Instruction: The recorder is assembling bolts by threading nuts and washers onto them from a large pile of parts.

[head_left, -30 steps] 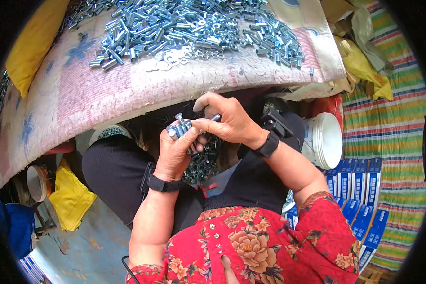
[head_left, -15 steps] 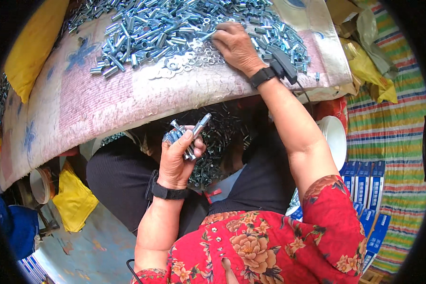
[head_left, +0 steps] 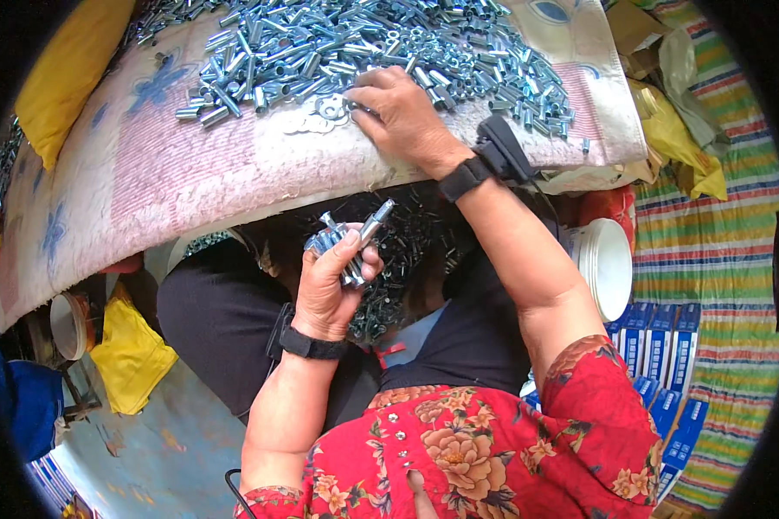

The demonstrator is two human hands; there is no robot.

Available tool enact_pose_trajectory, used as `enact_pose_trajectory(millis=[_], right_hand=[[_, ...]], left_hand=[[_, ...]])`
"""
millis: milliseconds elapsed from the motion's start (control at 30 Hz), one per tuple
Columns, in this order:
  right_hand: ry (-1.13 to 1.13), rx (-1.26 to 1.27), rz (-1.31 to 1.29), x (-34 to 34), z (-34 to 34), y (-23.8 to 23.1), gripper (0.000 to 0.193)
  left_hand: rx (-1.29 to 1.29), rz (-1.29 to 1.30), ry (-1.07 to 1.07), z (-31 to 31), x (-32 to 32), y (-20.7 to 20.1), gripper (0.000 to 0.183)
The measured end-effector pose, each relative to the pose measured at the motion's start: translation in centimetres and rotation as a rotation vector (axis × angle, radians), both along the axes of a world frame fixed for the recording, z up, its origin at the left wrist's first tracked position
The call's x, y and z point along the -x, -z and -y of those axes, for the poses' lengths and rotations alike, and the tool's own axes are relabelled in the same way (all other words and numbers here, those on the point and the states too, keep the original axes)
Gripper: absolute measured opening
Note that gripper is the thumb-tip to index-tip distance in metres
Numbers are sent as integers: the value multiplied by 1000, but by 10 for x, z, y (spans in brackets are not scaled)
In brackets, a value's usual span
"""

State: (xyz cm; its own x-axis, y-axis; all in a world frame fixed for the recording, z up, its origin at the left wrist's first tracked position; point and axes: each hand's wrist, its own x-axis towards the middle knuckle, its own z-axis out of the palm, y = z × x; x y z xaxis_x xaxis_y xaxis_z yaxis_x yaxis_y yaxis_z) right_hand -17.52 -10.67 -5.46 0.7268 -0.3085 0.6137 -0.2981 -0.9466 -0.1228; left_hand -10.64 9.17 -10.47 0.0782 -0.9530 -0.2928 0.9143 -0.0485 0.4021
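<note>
My left hand (head_left: 327, 285) is closed round a bunch of metal bolts (head_left: 376, 221) over my lap, below the table edge. One bolt with a sleeve on it sticks up past the thumb. My right hand (head_left: 404, 121) rests on the table with bent fingers, at the near side of a heap of shiny metal sleeves (head_left: 307, 56). Flat washers (head_left: 318, 119) lie just left of its fingertips. Whatever is between those fingers is hidden.
A patterned cloth (head_left: 173, 173) covers the table. Dark bolts (head_left: 381, 303) fill a space between my knees. White tubs (head_left: 606, 270) and blue boxes (head_left: 666, 337) stand at the right. Yellow bags (head_left: 131, 350) lie at the left and back right.
My right hand has moved left and nearer to me, from the sleeves and nuts to beside the washers. My left hand keeps its bolts, shifted slightly to the right.
</note>
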Motion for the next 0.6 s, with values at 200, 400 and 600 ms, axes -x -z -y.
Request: enact_pose_trajectory(millis=[200,400,600], right_hand=[[-63,-192,-121,38,9,-7,14],[170,-602,195,66,8,-8,15],[138,-513,162,53,10,-14,16]], left_hand=[[13,3,3,-1,-1,-3,17],[-10,26,23,-1,-1,-3,17],[-4,20,14,-1,0,-2,16]])
